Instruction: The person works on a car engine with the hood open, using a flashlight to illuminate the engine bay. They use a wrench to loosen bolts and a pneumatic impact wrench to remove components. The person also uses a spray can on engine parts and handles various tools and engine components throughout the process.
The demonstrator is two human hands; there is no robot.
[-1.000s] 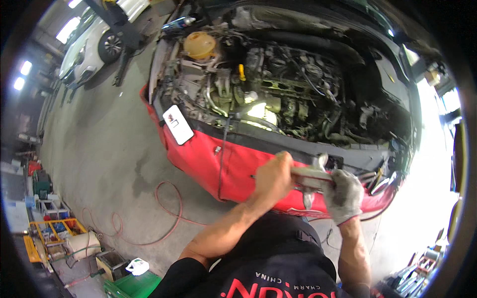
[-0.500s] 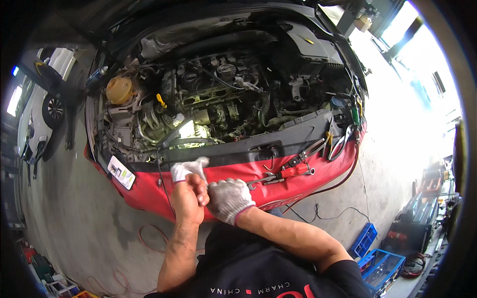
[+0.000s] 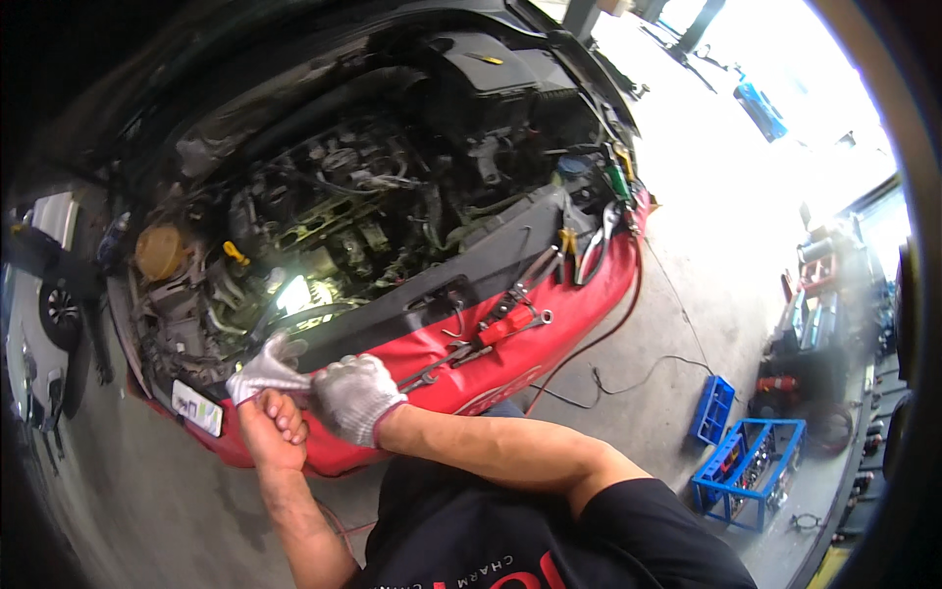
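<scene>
Over the car's front edge, my left hand (image 3: 272,432) is mostly bare, its fingers curled in. A whitish knitted work glove (image 3: 267,371) bunches around its upper part; how much of the hand is inside is hidden. Close on its right, my right hand (image 3: 353,398) wears a similar grey-soiled glove. Its fingers are closed on the loose glove's edge, which stretches between the two hands. Just beyond them is the open engine bay (image 3: 343,226), lit by a bright work lamp (image 3: 292,293).
A red fender cover (image 3: 579,309) drapes the car's front. On it lie a phone-like device (image 3: 197,408), a red-handled tool (image 3: 505,327), wrenches and pliers (image 3: 594,250). A hose (image 3: 579,344) hangs at the right. Blue trays (image 3: 713,407) stand on the floor at lower right.
My view has swung right, so the car sits further left and tilted. My hands remain close together at the glove, which now stretches between them.
</scene>
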